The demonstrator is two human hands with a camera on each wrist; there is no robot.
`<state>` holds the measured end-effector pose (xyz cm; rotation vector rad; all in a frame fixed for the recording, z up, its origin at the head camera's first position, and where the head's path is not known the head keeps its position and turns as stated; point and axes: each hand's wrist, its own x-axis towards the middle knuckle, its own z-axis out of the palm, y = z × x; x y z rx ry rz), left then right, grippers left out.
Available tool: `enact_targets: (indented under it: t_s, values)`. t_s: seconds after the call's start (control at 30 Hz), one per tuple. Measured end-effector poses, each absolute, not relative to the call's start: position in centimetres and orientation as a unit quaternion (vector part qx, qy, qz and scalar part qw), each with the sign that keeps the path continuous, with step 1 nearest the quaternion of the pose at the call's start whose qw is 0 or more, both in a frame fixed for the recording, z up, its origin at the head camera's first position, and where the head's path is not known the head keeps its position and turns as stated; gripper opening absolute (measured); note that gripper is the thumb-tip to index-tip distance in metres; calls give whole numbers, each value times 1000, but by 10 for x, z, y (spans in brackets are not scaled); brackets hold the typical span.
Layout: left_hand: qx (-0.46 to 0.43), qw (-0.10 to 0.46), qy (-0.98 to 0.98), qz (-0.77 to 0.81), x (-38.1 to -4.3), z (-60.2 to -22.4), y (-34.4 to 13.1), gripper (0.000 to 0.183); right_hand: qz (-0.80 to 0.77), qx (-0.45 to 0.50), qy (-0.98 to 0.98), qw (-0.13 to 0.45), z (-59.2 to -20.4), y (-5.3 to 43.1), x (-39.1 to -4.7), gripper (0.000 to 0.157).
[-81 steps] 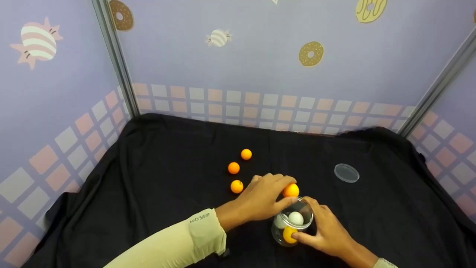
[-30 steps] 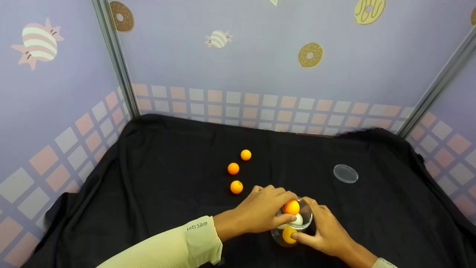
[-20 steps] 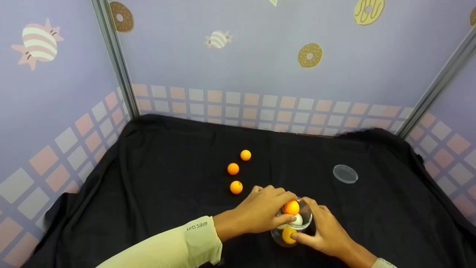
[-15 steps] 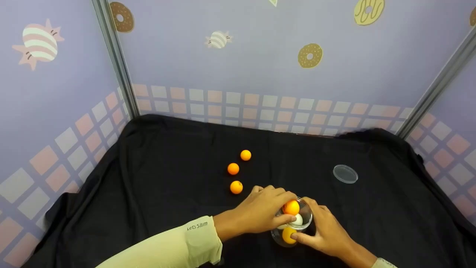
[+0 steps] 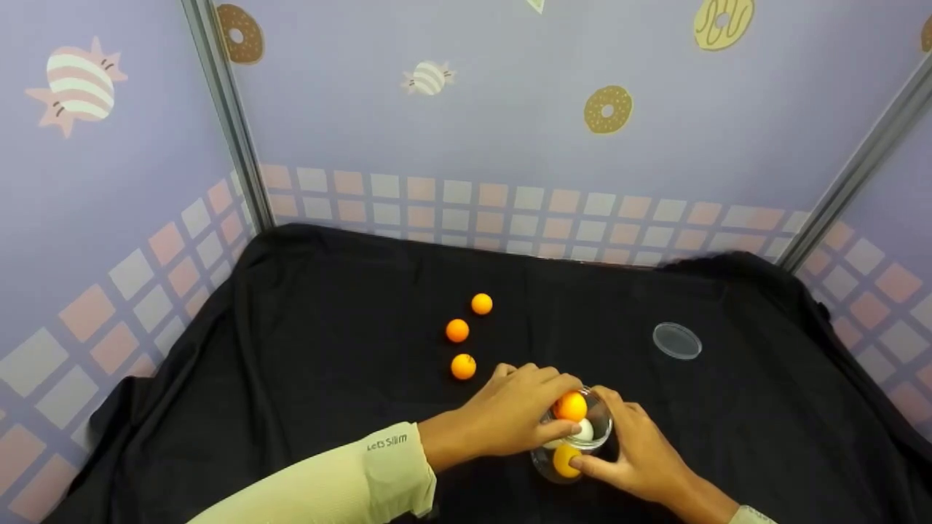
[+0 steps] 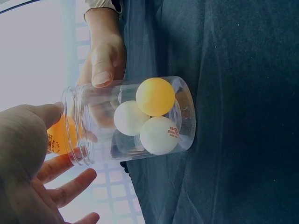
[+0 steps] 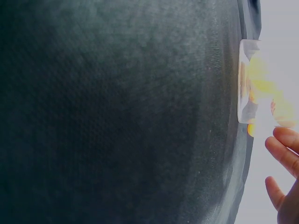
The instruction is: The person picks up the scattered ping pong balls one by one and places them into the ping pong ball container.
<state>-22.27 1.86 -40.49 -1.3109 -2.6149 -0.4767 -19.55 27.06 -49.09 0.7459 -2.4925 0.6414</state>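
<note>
My left hand (image 5: 513,411) pinches an orange ping-pong ball (image 5: 571,406) between thumb and fingers at the mouth of a clear jar (image 5: 598,413). In the left wrist view that ball (image 6: 64,135) sits partly within the threaded neck. My right hand (image 5: 641,451) grips the jar's side and steadies it upright on the black cloth. Through the wall show two white ping-pong balls (image 6: 160,135) and one orange ping-pong ball (image 6: 155,97) near the bottom. Only part of the jar (image 7: 243,84) appears, washed out by glare, at the edge of the right wrist view.
Three loose orange balls (image 5: 457,330) lie in a slanting row on the black cloth (image 5: 349,327), beyond the left hand. A round clear lid (image 5: 677,341) rests farther back on the right. Printed panels (image 5: 466,131) enclose the back and sides.
Since the earliest frame, the left hand has lowered the orange ball from above the rim into the jar's mouth. Over the last second both hands have stayed almost still.
</note>
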Motion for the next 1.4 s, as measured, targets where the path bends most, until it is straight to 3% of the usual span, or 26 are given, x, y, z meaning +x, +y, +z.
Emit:
enact_targets:
  t_s: [1.4]
  values:
    - [-443,84,-879,-157,-226,-404,19,48,230,263,-908,231,-493,270,-196,87]
